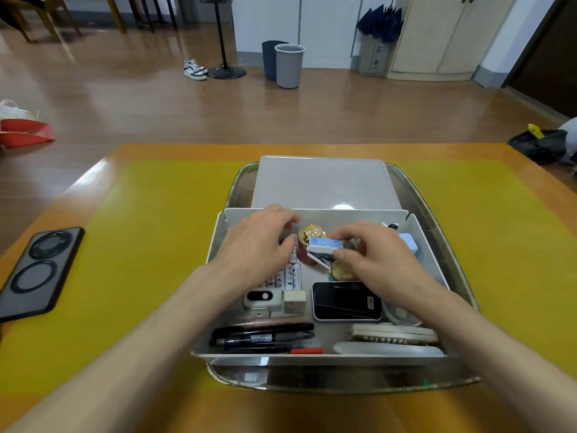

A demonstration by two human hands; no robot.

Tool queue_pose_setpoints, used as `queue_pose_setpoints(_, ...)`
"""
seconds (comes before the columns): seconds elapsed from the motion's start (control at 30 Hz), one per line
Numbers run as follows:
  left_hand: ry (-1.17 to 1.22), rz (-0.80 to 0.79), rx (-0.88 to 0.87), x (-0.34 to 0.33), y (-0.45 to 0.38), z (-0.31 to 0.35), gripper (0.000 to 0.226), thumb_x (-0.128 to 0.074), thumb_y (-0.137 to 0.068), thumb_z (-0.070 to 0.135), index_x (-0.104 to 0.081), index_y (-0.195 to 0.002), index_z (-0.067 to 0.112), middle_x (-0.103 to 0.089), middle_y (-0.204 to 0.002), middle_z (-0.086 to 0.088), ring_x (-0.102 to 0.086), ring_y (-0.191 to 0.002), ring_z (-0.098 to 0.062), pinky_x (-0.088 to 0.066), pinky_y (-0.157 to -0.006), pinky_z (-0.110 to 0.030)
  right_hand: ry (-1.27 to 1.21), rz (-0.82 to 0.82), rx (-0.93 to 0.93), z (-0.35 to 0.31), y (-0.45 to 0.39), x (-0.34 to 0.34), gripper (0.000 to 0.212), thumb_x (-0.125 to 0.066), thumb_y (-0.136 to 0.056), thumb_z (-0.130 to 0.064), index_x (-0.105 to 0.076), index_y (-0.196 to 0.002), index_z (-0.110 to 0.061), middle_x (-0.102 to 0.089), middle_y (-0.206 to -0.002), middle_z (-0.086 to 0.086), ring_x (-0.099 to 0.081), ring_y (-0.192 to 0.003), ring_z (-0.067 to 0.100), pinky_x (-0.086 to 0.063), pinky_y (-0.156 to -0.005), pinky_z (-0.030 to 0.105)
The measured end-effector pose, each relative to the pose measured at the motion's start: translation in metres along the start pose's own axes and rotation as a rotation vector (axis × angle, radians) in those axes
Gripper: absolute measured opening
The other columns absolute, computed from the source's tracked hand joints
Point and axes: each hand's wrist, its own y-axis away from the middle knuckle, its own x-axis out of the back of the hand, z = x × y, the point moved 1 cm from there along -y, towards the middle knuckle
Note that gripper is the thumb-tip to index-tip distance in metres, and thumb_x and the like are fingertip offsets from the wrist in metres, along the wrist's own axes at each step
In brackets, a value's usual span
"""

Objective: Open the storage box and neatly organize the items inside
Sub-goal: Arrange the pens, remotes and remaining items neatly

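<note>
My right hand (371,260) pinches a small blue dotted box (324,246) above the open storage box (324,354) on the table (140,229) — my left hand (256,242) hovers beside it, fingers loosely curled, holding nothing.

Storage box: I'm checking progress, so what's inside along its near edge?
In the storage box, dark pens lie near-left; pale combs near-right. What lies beneath them is hidden.

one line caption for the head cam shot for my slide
Right hand pinches a small blue dotted box over the open storage box; left hand hovers beside it.
</note>
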Motion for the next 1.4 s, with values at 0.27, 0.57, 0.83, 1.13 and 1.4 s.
queue_pose_setpoints(0.27, -0.020, 0.001, 0.040, 0.003, 0.003, 0.004, 0.022, -0.053, -0.093, 0.029, -0.064, -0.112, 0.030, -0.066, -0.103, 0.014, -0.062, -0.092, -0.012, -0.053, -0.073, -0.036, 0.181, -0.002, 0.141, -0.007, 0.012, -0.008, 0.018, -0.065, -0.091, -0.028, -0.063, -0.108, -0.034, -0.057, -0.102, -0.017, -0.055, -0.092, 0.014, -0.045, -0.074, 0.038)
queue_pose_setpoints(0.57, -0.109, -0.157, 0.009, 0.020, 0.032, 0.011, 0.018, -0.053, -0.092, 0.045, -0.065, -0.089, 0.033, -0.066, -0.086, 0.016, -0.062, -0.085, -0.012, -0.052, -0.067, -0.033, 0.412, -0.069, 0.187, -0.018, 0.008, -0.018, 0.026, -0.059, -0.093, -0.026, -0.065, -0.115, -0.038, -0.059, -0.111, -0.012, -0.060, -0.098, 0.023, -0.044, -0.065, 0.037)
queue_pose_setpoints(0.83, -0.195, -0.317, -0.068, 0.014, 0.052, 0.014, 0.038, -0.062, -0.083, 0.059, -0.062, -0.113, 0.036, -0.062, -0.109, 0.014, -0.056, -0.103, -0.013, -0.051, -0.077, -0.035, 0.256, -0.109, 0.167, -0.014, 0.004, -0.005, 0.028, -0.068, -0.086, -0.028, -0.067, -0.113, -0.033, -0.067, -0.103, -0.012, -0.061, -0.093, 0.017, -0.050, -0.079, 0.040)
queue_pose_setpoints(1.13, -0.256, -0.302, -0.134, 0.004, 0.053, 0.016, 0.028, -0.063, -0.087, 0.046, -0.064, -0.112, 0.033, -0.061, -0.108, 0.015, -0.057, -0.104, -0.013, -0.052, -0.073, -0.033, 0.360, -0.281, 0.124, -0.009, 0.026, 0.035, 0.028, -0.069, -0.076, -0.059, -0.069, -0.087, -0.033, -0.066, -0.079, -0.015, -0.060, -0.080, 0.007, -0.053, -0.069, 0.037)
queue_pose_setpoints(1.4, -0.285, -0.295, -0.149, -0.004, 0.051, 0.014, 0.023, -0.062, -0.086, 0.045, -0.065, -0.104, 0.031, -0.061, -0.102, 0.014, -0.058, -0.102, -0.013, -0.050, -0.068, -0.033, 0.580, -0.372, 0.206, -0.009, 0.039, 0.023, 0.026, -0.065, -0.080, -0.048, -0.065, -0.099, -0.030, -0.061, -0.102, -0.007, -0.057, -0.100, 0.019, -0.051, -0.067, 0.037)
